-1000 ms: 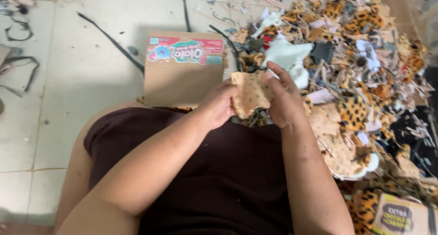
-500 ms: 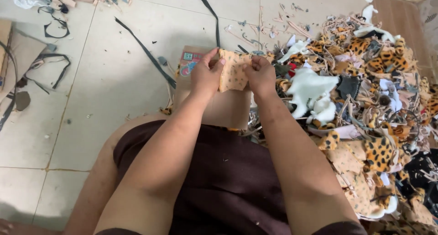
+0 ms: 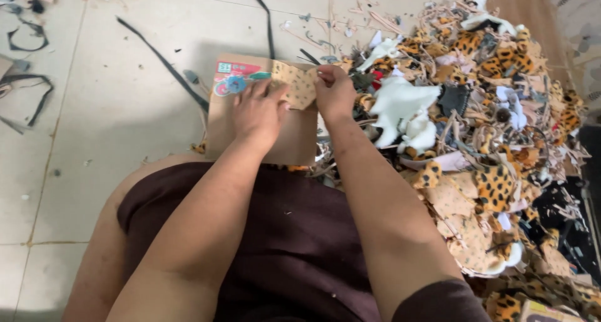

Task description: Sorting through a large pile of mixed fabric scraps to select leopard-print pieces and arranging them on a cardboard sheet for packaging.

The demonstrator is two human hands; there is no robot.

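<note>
I see my left hand (image 3: 258, 112) pressed flat, fingers spread, on a tan spotted fabric piece (image 3: 297, 84), which lies on the top right part of a cardboard box (image 3: 250, 134) resting on the tiled floor (image 3: 125, 128). My right hand (image 3: 335, 93) pinches the right edge of the same piece, fingers closed on it. The piece sits at about 12 o'clock from my lap, just past the dark brown skirt (image 3: 282, 234). From 1 to 4 o'clock spreads a big pile of scraps (image 3: 494, 140), leopard-print and white bits mixed. Thin black strips (image 3: 164, 62) lie on the floor at 11 o'clock, well apart from the hands.
</note>
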